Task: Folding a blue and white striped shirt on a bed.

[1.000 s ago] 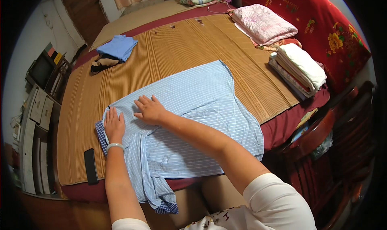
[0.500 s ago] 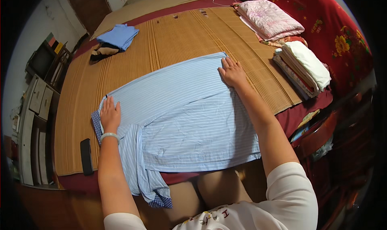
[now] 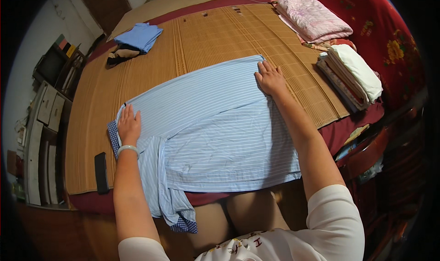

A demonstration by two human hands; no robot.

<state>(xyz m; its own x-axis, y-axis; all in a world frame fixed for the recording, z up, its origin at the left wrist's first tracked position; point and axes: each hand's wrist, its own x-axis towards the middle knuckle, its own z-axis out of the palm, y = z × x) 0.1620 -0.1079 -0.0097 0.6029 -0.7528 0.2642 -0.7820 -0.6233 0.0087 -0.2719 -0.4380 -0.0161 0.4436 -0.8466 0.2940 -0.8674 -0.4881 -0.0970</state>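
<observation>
A light blue shirt with white stripes [image 3: 220, 128] lies spread on its side across the bamboo mat [image 3: 206, 36], its far part folded over in a smooth strip. My left hand [image 3: 130, 126] rests flat on the shirt's left end, fingers stretched, beside a dark blue patterned edge. On the far right corner of the folded strip lies my right hand [image 3: 270, 79], also flat with its fingers spread. One sleeve with a dark patterned cuff [image 3: 185, 225] hangs over the near edge of the bed, by my legs. Neither hand grips the cloth.
Left of my left forearm lies a black phone [image 3: 101, 173]. Folded blue clothes [image 3: 140, 37] sit far left on the mat. At the right are a folded pink quilt [image 3: 314, 18] and a stack of folded cloths [image 3: 353, 75]. A wooden chair [image 3: 366, 153] stands lower right.
Both hands stay flat on the shirt in nearly the same places. The whole view has shifted slightly, and the shirt's folded strip looks unchanged.
</observation>
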